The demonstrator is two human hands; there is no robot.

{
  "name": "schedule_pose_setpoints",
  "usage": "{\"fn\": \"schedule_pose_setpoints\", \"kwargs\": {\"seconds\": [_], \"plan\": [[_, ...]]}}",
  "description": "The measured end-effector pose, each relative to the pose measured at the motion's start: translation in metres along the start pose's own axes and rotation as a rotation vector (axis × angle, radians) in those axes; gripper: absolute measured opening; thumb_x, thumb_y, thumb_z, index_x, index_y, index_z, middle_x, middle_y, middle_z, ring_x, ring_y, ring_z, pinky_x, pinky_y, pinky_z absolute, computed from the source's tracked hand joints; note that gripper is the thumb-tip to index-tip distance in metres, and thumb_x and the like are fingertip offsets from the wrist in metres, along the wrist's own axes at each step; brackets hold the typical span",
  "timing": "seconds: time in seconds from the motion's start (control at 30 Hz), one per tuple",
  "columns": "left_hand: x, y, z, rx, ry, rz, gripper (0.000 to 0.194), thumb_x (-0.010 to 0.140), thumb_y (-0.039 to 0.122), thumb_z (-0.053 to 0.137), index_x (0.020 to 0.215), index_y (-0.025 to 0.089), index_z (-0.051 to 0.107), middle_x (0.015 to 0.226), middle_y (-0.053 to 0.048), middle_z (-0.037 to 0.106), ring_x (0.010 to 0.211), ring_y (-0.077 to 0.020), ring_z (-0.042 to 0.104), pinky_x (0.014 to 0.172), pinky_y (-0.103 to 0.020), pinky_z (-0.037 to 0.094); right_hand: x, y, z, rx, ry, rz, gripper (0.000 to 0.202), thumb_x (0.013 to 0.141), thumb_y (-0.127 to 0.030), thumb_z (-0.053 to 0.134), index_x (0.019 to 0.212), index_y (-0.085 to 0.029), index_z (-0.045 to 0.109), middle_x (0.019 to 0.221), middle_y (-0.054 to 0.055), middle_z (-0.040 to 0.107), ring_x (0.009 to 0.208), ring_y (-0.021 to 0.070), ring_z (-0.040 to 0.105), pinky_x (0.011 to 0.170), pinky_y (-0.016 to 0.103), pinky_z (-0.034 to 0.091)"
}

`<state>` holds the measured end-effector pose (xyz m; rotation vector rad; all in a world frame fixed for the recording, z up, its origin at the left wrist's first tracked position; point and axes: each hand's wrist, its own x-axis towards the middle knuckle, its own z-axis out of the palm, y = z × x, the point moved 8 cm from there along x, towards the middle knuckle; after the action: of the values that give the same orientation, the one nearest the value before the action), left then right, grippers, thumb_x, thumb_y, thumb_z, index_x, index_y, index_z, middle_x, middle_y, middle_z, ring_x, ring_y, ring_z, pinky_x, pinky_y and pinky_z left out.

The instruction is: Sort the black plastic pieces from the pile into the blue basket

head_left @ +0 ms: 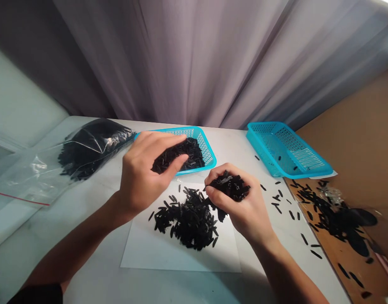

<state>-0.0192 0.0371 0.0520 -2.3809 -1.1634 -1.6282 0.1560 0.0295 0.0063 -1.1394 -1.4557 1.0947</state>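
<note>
Greyish-purple curtains (194,63) hang behind a white table (95,240) in the head view, beyond both hands. The right hand (249,217) is curled around a handful of black pieces (230,185), thumb and fingers closed in from the sides, with some hanging below its grip. The left hand (143,169) has its thumb and fingers curved apart with nothing seen between them; it is in front of a blue basket (209,166) part-filled with similar pieces, and whether it touches the basket I cannot tell. Between the hands and nearer the wearer, a loose black pile (194,223) lies on a white sheet (140,255). Left of the left hand rests a clear bag (83,147) with more; right of the right hand are strays (316,254) and a second blue basket (260,150). Each slim piece looks light; matt faces suggest little slip, though stiffness and fragility cannot be judged by eye. A clump would probably shed bits from its edges, so cupping it from beneath seems surer than a fingertip pinch, and a basket is best taken by its rim.
</note>
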Motion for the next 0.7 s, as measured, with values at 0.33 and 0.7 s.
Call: {"fn": "schedule_pose_setpoints", "kwargs": {"seconds": [0.33,0.7], "plan": [[-0.007,0.040,0.010,-0.243,-0.141,0.152,0.010,0.087,0.009,0.077,0.092,0.017,0.075,0.089,-0.005,0.077,0.085,-0.0179,0.069,0.078,-0.033,0.060,-0.003,-0.002,0.013,-0.055,-0.052,-0.061,0.008,0.072,-0.014,0.064,0.078,-0.020,0.065,0.072,-0.003,0.065,0.065,0.0121,0.053,0.062,0.025,0.045],[-0.002,0.034,0.000,-0.222,-0.109,0.118,0.011,0.084,0.005,0.078,0.088,0.014,0.075,0.086,-0.004,0.077,0.083,-0.0158,0.070,0.077,-0.031,0.059,0.000,0.000,0.000,-0.026,0.004,0.003,0.006,0.074,-0.019,0.069,0.075,-0.020,0.063,0.066,-0.005,0.057,0.054,0.0097,0.046,0.053,0.025,0.043]]}}
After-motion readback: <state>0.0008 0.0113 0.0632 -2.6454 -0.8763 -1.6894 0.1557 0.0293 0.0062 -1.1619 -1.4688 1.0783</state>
